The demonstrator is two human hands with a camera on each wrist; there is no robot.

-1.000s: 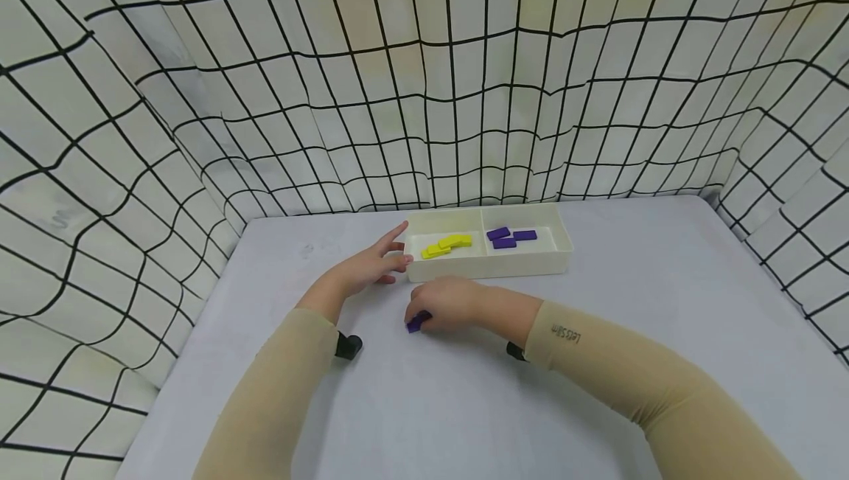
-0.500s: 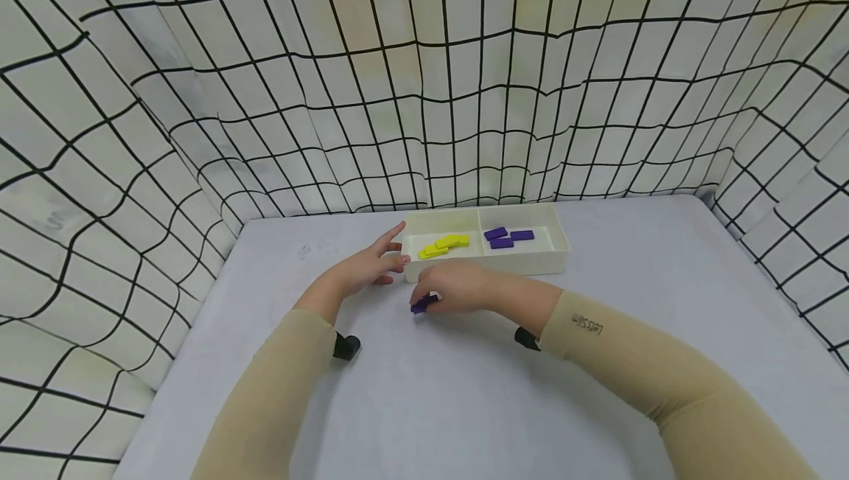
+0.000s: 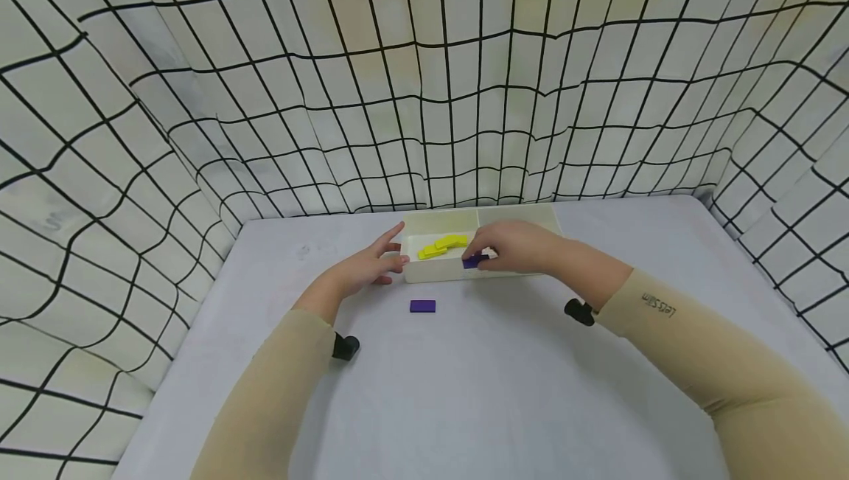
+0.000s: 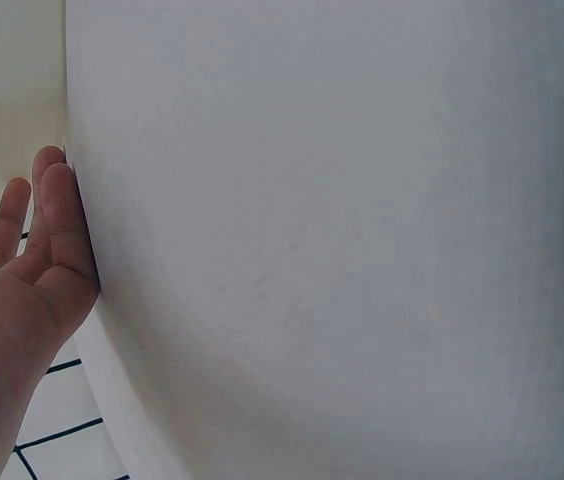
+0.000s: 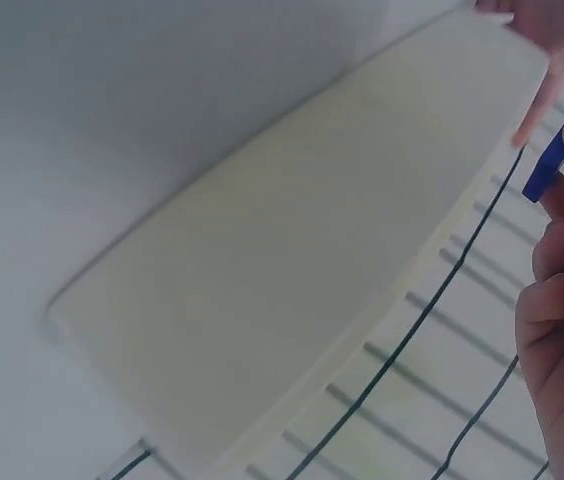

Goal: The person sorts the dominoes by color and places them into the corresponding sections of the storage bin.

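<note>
My right hand (image 3: 517, 246) pinches a purple block (image 3: 473, 262) between thumb and fingers, over the front wall of a white two-compartment box (image 3: 434, 271). In the right wrist view this block (image 5: 552, 165) looks blue and is held above the rim. Fingers spread, my left hand (image 3: 365, 270) touches the box's left end. Several yellow blocks (image 3: 443, 246) lie in the left compartment. The right compartment's floor is hidden behind my right hand. Another purple block (image 3: 422, 306) lies flat on the table in front of the box.
The box stands near the back of a white-covered table (image 3: 464, 406). Black netting (image 3: 451, 96) over pale walls rises behind it and on both sides. A black wrist camera (image 3: 346, 347) is on the left wrist, and another (image 3: 580, 312) on the right.
My right hand has lifted one purple block off the table and carried it right and up to the box. A second purple block now shows on the table. My left hand stays put.
</note>
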